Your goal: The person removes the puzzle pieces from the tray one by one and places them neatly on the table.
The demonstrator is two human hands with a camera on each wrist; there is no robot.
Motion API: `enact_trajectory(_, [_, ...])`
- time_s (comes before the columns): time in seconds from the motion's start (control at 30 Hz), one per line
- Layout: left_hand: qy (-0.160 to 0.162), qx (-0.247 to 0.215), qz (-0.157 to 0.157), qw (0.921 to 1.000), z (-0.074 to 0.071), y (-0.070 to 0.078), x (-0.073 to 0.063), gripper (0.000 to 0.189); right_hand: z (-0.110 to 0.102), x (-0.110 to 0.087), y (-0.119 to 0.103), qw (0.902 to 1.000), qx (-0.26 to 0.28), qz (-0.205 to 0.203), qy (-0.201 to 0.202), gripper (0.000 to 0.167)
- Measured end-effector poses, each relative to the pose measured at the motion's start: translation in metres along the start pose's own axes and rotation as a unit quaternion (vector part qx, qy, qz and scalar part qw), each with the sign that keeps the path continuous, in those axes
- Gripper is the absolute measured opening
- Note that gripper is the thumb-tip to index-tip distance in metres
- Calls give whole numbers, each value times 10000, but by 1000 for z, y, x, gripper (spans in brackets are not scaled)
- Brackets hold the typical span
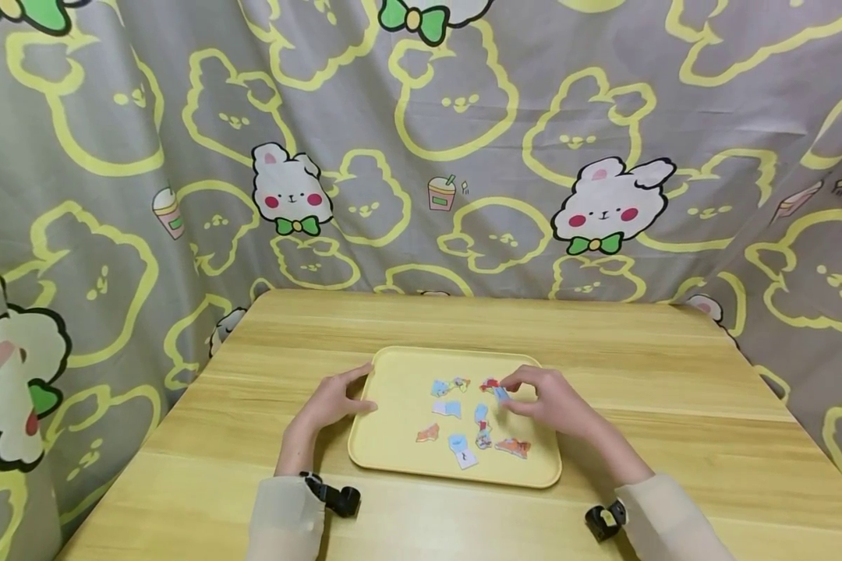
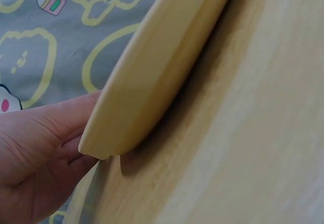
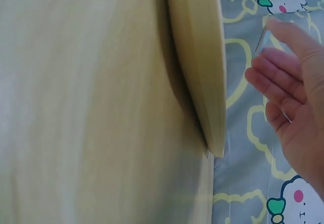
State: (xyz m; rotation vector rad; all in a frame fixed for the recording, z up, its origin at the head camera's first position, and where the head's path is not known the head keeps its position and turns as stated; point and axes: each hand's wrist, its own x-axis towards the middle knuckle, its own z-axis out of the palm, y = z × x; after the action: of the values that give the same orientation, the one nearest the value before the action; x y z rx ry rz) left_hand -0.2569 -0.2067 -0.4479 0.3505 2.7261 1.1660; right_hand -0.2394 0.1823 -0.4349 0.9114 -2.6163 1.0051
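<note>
A pale yellow tray lies on the wooden table with several small printed jigsaw puzzle pieces on it. My left hand holds the tray's left edge; in the left wrist view its thumb and fingers lie either side of the rim. Over the tray's right part, my right hand pinches a blue puzzle piece between thumb and fingertips. That piece shows as a thin sliver in the right wrist view. Beside it lies a red piece. An orange piece sits nearer the front.
Other pieces are spread over the tray's middle, among them a pink-and-blue piece, an orange piece and a blue-and-white piece. The wooden table extends around the tray. A patterned curtain hangs behind and at the sides.
</note>
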Motion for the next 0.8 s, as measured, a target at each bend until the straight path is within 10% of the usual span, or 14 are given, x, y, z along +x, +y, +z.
enact_trajectory(0.8, [25,-40,-49,10000,1,-2,2,75,-3,-4,3,9958,524,349,662,17])
